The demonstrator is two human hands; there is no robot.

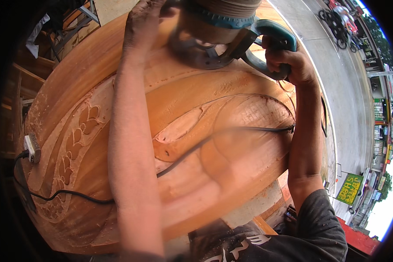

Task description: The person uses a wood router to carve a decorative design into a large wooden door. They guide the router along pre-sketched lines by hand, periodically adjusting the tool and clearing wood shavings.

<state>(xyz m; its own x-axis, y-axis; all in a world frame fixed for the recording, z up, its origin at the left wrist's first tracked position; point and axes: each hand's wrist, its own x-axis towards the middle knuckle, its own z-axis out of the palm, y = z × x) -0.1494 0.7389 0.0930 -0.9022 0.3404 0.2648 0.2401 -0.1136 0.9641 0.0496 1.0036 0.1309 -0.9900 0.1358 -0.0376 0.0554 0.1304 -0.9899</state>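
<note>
A teal and grey wood router point(218, 30) stands on a large carved wooden panel point(183, 100) at the far side, its round dark base on the wood. My right hand point(290, 61) is closed around the router's teal and black D-shaped handle. On the router's other side my left hand point(146, 19) is closed at the dark handle, partly cut off by the top edge of the view. Carved leaf shapes and curved grooves cover the panel, and wood dust lies on it. The router's bit is not clearly visible.
A black power cord point(183, 157) crosses the panel under my left forearm. A white plug adapter point(32, 148) lies at the panel's left end. Wooden shelving point(30, 74) stands at the left. To the right is a road point(336, 78) with motorcycles and a yellow-green sign point(349, 188).
</note>
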